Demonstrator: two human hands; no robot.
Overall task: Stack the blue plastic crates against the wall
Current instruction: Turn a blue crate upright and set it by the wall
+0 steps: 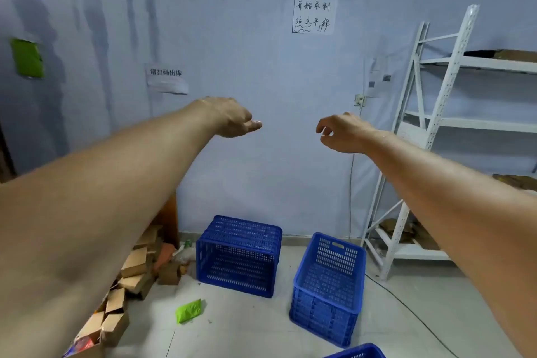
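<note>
One blue perforated crate (239, 256) lies tipped on its side on the floor close to the wall (261, 139), its mouth facing me. A second blue crate (328, 289) stands upright to its right, a little nearer. The rim of a third blue crate (359, 352) shows at the bottom edge. Both my arms stretch forward at chest height, well above the crates. My left hand (229, 119) hangs loosely, holding nothing. My right hand (343, 132) has its fingers curled and apart, also holding nothing.
A heap of cardboard boxes (128, 285) lines the floor at the left. A green packet (189, 311) lies on the tiles in front of the tipped crate. A white metal shelving rack (436, 139) stands at the right, with a black cable (406, 305) running across the floor.
</note>
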